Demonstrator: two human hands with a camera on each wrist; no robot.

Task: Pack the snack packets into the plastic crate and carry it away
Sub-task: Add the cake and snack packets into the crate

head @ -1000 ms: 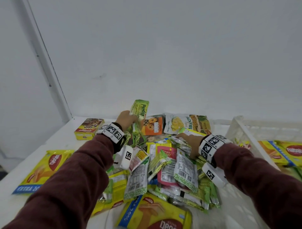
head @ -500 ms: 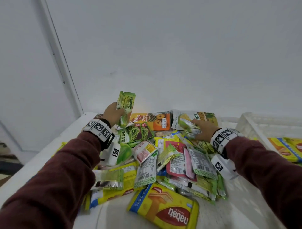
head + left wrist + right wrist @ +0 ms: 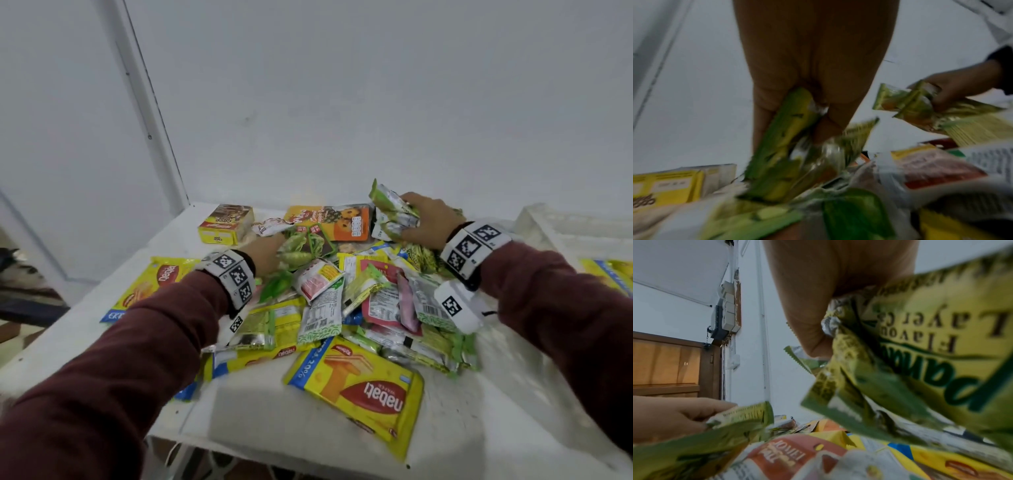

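Right grip (image 3: 423, 222) clenched on green packets (image 3: 394, 212), left grip (image 3: 265, 253) clutching green sachets (image 3: 296, 251), above snack pile (image 3: 359, 308)

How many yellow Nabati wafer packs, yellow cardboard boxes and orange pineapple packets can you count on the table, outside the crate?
Nabati wafer packs: 3 (one in front, one at the left, one half buried under the pile)
yellow cardboard box: 1
orange pineapple packet: 1
Total: 5

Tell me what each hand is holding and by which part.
Left hand grips green packets by their upper ends. Right hand clutches a bunch of green packets around their middles.
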